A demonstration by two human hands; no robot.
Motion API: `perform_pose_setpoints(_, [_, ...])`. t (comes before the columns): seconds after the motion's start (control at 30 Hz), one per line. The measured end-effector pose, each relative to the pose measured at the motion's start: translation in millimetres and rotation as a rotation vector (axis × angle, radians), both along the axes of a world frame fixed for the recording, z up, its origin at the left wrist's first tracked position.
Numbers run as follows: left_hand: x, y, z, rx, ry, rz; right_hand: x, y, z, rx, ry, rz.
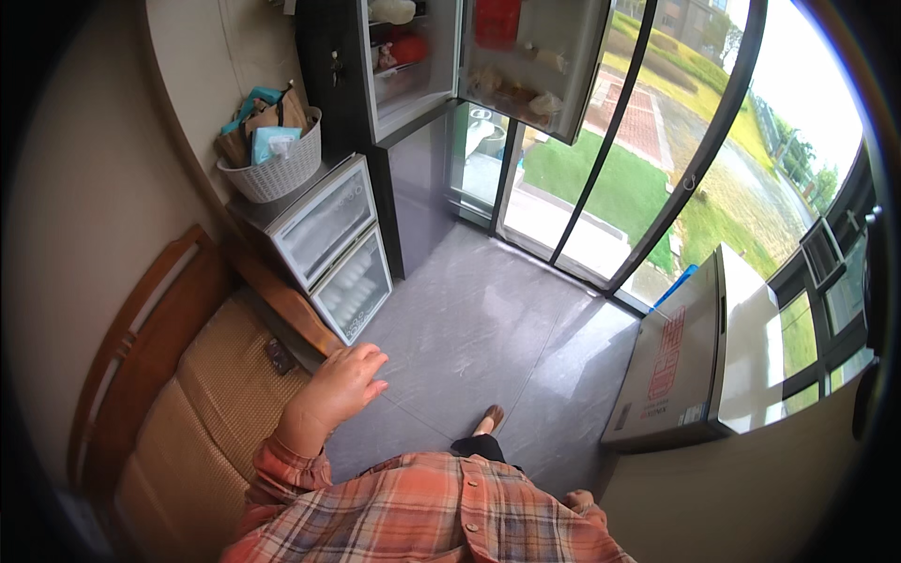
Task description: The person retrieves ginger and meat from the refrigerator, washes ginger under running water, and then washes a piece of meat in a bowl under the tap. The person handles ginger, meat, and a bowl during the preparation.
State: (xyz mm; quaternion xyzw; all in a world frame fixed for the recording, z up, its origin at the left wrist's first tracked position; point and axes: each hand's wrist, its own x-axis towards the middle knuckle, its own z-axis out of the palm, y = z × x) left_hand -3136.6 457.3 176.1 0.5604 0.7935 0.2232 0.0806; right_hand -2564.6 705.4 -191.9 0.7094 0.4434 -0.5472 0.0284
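My left hand (pixel 341 383) is raised in front of me with its fingers loosely bent and its thumb apart, holding nothing. It appears over the end of a wooden armrest (pixel 295 306); I cannot tell whether they touch. Low at my right side, my right hand (pixel 581 500) is small in view, and its fingers are too unclear to read. Ahead stands a dark refrigerator (pixel 422 186) whose upper door (pixel 584 84) hangs open. Bagged food (pixel 408 49) lies on its inner shelves, and a red container (pixel 496 24) sits in the door.
A white woven basket (pixel 281 176) with bags tops a glass-doored cabinet (pixel 327 218). The wooden settee (pixel 151 366) carries a woven mat (pixel 232 359) and a small dark object (pixel 280 355). A low appliance (pixel 669 373) with red printing stands right, near glass doors (pixel 591 183). Grey tiles (pixel 464 338) cover the floor.
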Motion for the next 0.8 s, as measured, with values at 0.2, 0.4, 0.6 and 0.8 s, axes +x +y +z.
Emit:
perform_pose_setpoints(0.2, [-117.6,176.9,6.8,-0.103,-0.109,0.135,-119.4,169.1,-28.6,-0.268,-0.164,0.062])
perform_pose_setpoints(0.4, [-225.9,281.6,-2.8,-0.155,-0.082,0.390,-354.4,443.2,7.7,-0.054,-0.071,0.413])
perform_pose_setpoints(0.6, [-343.3,375.0,-24.4,-0.230,-0.256,0.456,-721.6,635.2,162.5,0.821,0.093,0.954])
perform_pose_setpoints(0.8, [-510.4,468.5,-48.5,-0.176,-0.191,0.405,-1014.5,714.1,320.4,1.357,0.465,0.817])
